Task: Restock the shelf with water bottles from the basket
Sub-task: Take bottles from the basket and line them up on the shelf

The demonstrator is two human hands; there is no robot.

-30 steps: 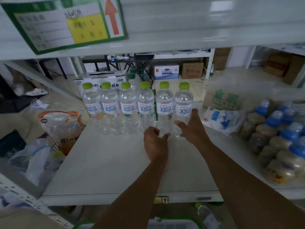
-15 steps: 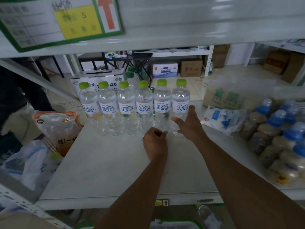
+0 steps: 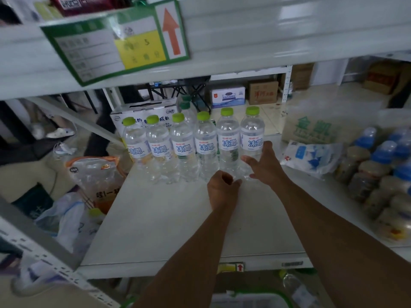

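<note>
Several clear water bottles with green caps [image 3: 205, 143] stand in a row at the back of the white shelf [image 3: 178, 223]. My right hand [image 3: 264, 165] lies against the lower right side of the rightmost bottle [image 3: 252, 134], fingers fairly straight and thumb across its front. My left hand [image 3: 222, 187] sits on the shelf just in front of the base of the second bottle from the right [image 3: 228, 138], fingers curled, with nothing visible in it. Below the shelf edge the green-rimmed basket [image 3: 278, 295] shows, with one more bottle [image 3: 295, 287] in it.
A soft blue-and-white packet [image 3: 311, 155] lies right of the row, with blue-capped jars [image 3: 382, 174] beyond it. Bagged goods [image 3: 97, 174] lean at the shelf's left end. A white carton [image 3: 142, 116] stands behind the row. The upper shelf with a green label [image 3: 115, 43] hangs overhead.
My left hand's fingers have curled in from a looser spread. My right hand has stayed against the rightmost bottle. The view has tilted up and shifted.
</note>
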